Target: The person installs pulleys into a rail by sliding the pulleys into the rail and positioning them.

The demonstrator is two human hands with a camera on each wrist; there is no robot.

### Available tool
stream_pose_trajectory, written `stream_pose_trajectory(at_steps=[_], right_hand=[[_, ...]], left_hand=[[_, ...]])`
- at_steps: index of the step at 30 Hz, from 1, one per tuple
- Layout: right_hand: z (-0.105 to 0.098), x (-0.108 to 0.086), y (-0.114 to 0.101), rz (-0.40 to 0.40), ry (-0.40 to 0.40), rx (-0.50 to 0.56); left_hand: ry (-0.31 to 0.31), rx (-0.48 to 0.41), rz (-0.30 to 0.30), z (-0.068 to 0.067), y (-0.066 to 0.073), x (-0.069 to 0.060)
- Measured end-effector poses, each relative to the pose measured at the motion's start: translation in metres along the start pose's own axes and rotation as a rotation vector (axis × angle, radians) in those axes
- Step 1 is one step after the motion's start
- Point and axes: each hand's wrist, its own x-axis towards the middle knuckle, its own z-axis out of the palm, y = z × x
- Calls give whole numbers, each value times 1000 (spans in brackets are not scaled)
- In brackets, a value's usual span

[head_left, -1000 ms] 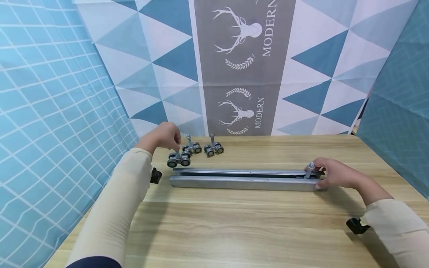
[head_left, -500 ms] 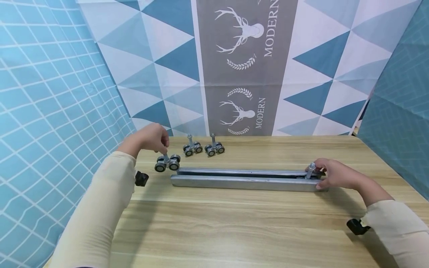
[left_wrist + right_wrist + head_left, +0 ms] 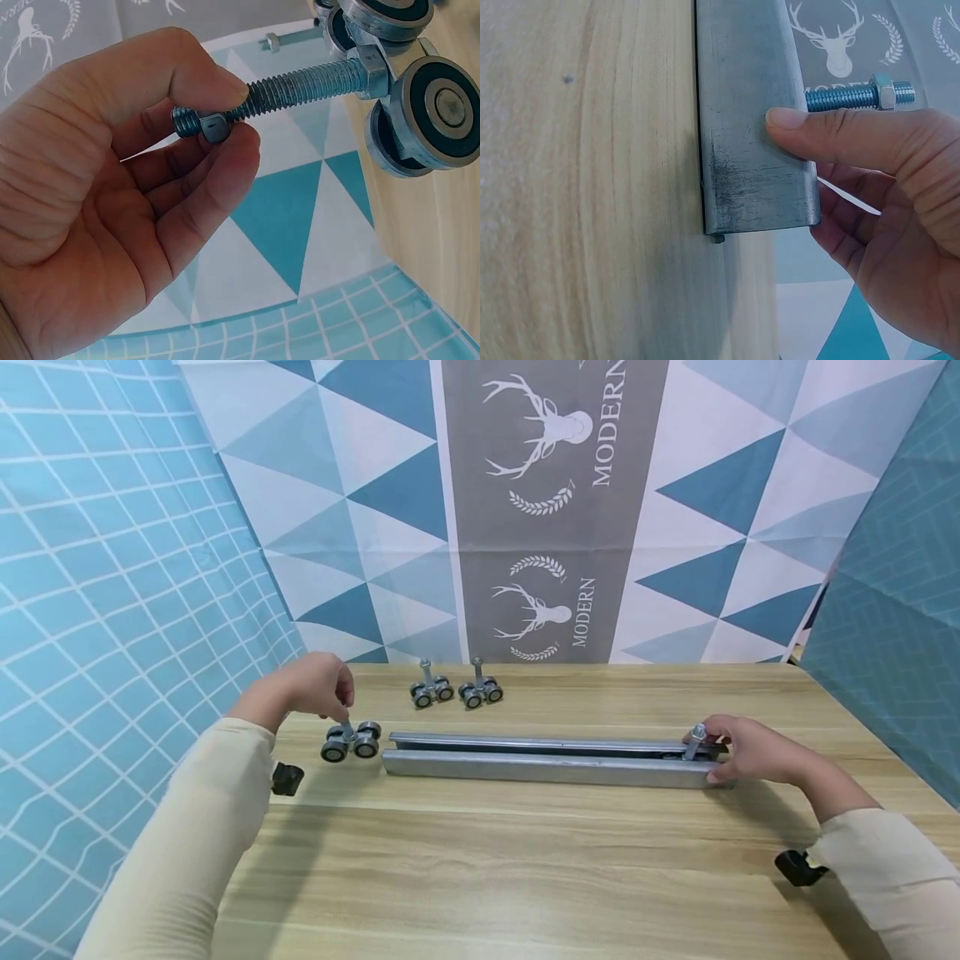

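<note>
My left hand [image 3: 311,687] pinches the threaded bolt [image 3: 307,86] of a roller trolley [image 3: 350,742] between thumb and fingers, close to a nut near the bolt's end. The trolley's wheels [image 3: 450,107] hang below the hand, just left of the open end of a metal channel track [image 3: 551,768]. My right hand [image 3: 757,750] grips the track's right end, thumb on the near wall and fingers behind. Beside that hand, a second trolley's bolt with a nut [image 3: 859,96] stands up out of the track's slot; its wheels are hidden inside.
Two more roller trolleys [image 3: 431,692] [image 3: 480,692] stand upright on the wooden table [image 3: 525,868] behind the track's left part. A patterned cloth [image 3: 525,510] hangs along the table's back edge, with blue cloth [image 3: 112,568] on the left side.
My left hand has carried its trolley left and toward me, away from the two standing trolleys to beside the track's left end. My right hand has stayed on the track.
</note>
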Motion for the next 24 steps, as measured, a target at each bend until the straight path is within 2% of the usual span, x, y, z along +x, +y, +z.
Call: stream_pose_trajectory(at_steps=[5, 10, 18, 24], right_hand=[[-1, -1, 1, -2, 4, -6], [-1, -2, 1, 2, 7, -9], [0, -2, 1, -11, 13, 2], [1, -3, 0, -31, 11, -6]], left_hand=[[1, 7, -10, 5, -7, -3], [2, 17, 7, 12, -10, -3], [29, 47, 30, 23, -12, 2], [26, 25, 45, 32, -15, 10]])
